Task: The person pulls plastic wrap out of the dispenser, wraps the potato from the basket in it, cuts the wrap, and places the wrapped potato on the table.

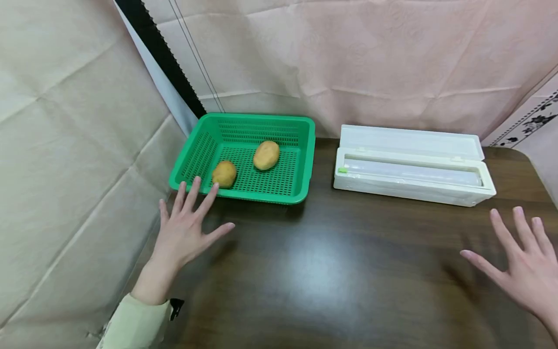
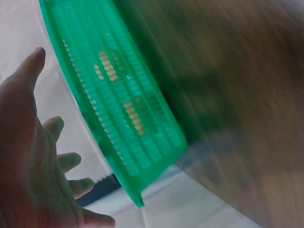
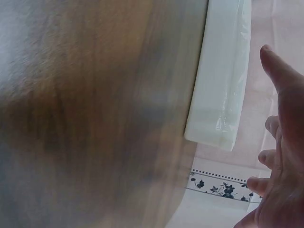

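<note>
Two potatoes lie in a green plastic basket (image 1: 305,160): one potato (image 1: 224,174) at the front left, the other potato (image 1: 266,155) nearer the middle. My left hand (image 1: 183,235) hovers just in front of the basket's front left corner, fingers spread and holding nothing. In the left wrist view the potatoes show only through the slots of the basket's side (image 2: 118,95). Over the right side of the table, my right hand (image 1: 529,269) is spread and holds nothing. Beyond it stands a long white box (image 1: 405,191) with its lid raised and a clear film roll (image 1: 410,172) inside.
The dark wooden table (image 1: 314,271) carries the basket and the box near its back edge. Pale cloth (image 1: 370,58) hangs behind them, and more cloth (image 1: 74,169) walls the left side. A white strip with a floral print (image 1: 538,121) borders the back right corner.
</note>
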Demonstrator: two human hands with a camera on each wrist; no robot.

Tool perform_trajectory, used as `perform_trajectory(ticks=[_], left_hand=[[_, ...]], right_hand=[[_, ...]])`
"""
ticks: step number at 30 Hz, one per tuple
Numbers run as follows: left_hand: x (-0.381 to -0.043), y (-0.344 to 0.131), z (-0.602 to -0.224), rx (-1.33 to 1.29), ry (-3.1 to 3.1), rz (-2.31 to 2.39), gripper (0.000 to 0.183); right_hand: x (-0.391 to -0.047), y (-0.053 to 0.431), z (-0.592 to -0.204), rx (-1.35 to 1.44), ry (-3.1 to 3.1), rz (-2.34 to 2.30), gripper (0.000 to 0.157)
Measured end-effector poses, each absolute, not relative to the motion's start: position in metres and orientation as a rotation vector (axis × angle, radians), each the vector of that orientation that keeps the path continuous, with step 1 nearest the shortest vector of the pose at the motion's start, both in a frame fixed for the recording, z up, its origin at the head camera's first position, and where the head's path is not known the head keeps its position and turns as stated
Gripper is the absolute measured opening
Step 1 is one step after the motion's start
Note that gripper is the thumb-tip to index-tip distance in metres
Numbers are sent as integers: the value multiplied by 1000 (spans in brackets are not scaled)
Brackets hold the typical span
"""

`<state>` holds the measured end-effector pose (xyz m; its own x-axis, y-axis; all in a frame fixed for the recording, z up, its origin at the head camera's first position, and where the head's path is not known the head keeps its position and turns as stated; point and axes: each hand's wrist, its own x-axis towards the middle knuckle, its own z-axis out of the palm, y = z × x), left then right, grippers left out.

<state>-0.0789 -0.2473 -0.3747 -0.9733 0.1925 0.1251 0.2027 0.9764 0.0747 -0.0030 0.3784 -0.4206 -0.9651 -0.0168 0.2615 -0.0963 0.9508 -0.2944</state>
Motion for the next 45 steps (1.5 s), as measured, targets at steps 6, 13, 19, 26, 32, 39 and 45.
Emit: perform_trajectory(ticks=[6, 13, 19, 26, 32, 39, 45], left_hand=[[-80, -220, -368, -408, -2965, -153, 92], [-83, -182, -358, -537, -2909, -139, 92], [-88, -145, -355, -669, -2858, -155, 91], [-90, -105, -356, -813, -2814, -184, 92], [-86, -76, -358, -908, -2789, -207, 93], [-83, -45, -368, -989, -2778, -242, 94], [-81, -22, -375, -1036, -2814, -394, 92]], right_hand=[[-7, 374, -411, 47, -2902, 511, 101], [-14, 372, -401, 37, -2907, 504, 99], [-19, 374, -396, 62, -2930, 548, 96], [-27, 377, -393, 119, -2913, 675, 93], [-29, 379, -390, 101, -2931, 738, 89], [-31, 385, -393, 3, -2945, 824, 83], [-30, 390, -399, -29, -2899, 930, 79]])
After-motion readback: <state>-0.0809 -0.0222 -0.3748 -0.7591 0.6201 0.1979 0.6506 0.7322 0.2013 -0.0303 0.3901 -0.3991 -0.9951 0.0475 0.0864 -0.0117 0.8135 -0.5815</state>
